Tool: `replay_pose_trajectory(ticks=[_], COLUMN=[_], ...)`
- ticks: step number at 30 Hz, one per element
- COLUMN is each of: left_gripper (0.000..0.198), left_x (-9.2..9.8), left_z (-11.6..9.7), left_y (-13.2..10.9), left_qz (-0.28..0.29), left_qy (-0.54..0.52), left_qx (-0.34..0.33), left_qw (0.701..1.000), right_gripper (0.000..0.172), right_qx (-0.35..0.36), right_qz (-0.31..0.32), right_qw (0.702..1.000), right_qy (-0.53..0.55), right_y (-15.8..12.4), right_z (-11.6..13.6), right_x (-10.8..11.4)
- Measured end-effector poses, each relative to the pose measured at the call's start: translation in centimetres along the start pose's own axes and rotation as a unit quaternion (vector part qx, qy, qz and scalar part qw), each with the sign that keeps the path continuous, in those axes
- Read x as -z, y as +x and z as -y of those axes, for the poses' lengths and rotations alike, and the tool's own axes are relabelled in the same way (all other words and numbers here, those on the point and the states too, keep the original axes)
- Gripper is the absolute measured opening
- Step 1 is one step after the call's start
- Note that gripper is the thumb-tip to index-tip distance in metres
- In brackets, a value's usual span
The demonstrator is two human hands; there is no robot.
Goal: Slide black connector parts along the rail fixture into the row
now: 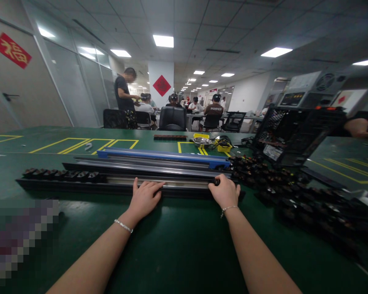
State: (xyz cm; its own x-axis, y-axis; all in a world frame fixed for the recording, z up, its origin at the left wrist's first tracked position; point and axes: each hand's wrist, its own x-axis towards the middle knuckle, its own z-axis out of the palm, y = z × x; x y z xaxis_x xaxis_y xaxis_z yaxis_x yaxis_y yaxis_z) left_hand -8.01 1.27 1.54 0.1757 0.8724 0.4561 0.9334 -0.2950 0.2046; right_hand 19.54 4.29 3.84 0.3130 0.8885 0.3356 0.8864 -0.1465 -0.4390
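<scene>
A long black rail lies across the table in front of me, with a metallic channel along its inside. At its left end sits a row of several small black parts. My left hand lies on the middle of this rail, fingers spread and holding nothing. Near the right end, my right hand is closed around a small black part at the channel; its exact kind is unclear. Behind it lie another dark rail and a blue rail, both roughly parallel to the first.
A large pile of small black parts spreads to my right. Behind it stands an open computer case. A metal bowl and yellow-handled items sit farther back on the green table. People sit beyond the table.
</scene>
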Motion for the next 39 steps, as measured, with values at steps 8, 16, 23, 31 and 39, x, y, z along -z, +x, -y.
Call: replay_pose_trajectory(ticks=[8,16,23,31,39], left_gripper=[0.037,0.037,0.037,0.037,0.037], left_x=[0.0,0.1,0.1,0.1,0.0], left_z=[0.1,0.0,0.0,0.0,0.1], left_y=[0.0,0.0,0.0,0.0,0.0], left_qz=[-0.002,0.002,-0.001,0.005,0.005], left_qy=[0.005,0.004,0.001,0.001,0.005], left_qx=[0.0,0.0,-0.002,-0.001,0.0], left_qw=[1.0,1.0,1.0,1.0,1.0], right_gripper=[0.022,0.022,0.025,0.026,0.03], right_qx=[0.012,0.01,-0.017,-0.02,-0.031], right_qz=[0.014,-0.003,-0.021,-0.019,-0.037], right_qw=[1.0,1.0,1.0,1.0,0.999], right_qy=[-0.006,-0.007,-0.016,-0.015,-0.025], right_y=[0.2,0.3,0.5,0.6,0.6], right_z=[-0.2,-0.3,-0.5,-0.9,-1.5], right_x=[0.4,0.3,-0.1,-0.1,-0.1])
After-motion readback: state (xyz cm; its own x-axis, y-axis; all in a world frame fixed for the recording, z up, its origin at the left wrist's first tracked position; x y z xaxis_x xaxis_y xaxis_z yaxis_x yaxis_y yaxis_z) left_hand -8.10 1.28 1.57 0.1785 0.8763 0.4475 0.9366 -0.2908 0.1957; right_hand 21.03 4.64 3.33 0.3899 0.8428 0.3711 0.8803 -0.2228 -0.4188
